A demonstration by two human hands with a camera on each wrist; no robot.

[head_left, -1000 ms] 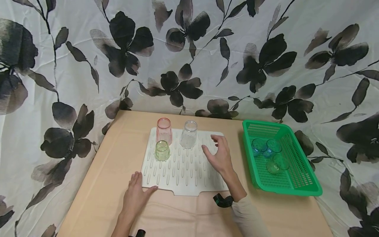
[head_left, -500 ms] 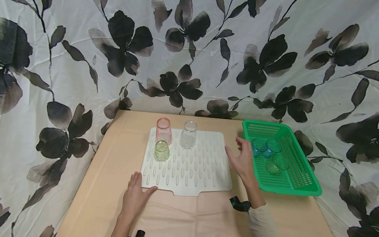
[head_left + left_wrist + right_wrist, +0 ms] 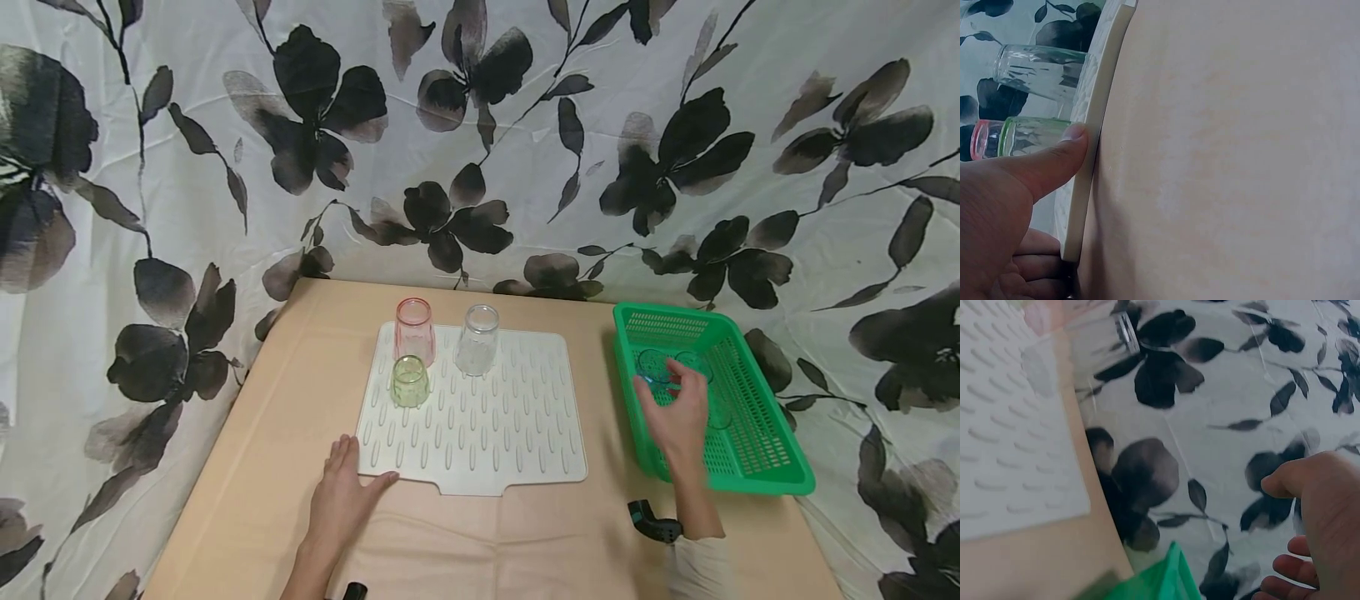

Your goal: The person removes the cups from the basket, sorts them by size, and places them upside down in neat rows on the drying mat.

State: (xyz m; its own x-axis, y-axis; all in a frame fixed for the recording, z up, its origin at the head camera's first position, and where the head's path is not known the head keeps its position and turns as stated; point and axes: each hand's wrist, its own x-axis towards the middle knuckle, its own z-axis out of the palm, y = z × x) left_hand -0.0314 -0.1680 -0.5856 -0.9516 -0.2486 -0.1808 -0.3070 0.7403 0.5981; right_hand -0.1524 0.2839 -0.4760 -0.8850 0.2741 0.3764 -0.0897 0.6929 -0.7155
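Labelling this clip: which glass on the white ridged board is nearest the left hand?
The green glass, frontmost of the three; the pink glass and clear glass stand farther from the left hand.

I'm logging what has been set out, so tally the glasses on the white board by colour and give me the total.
Pink-red glass: 1
Clear glass: 1
Green glass: 1
Total on the white board: 3
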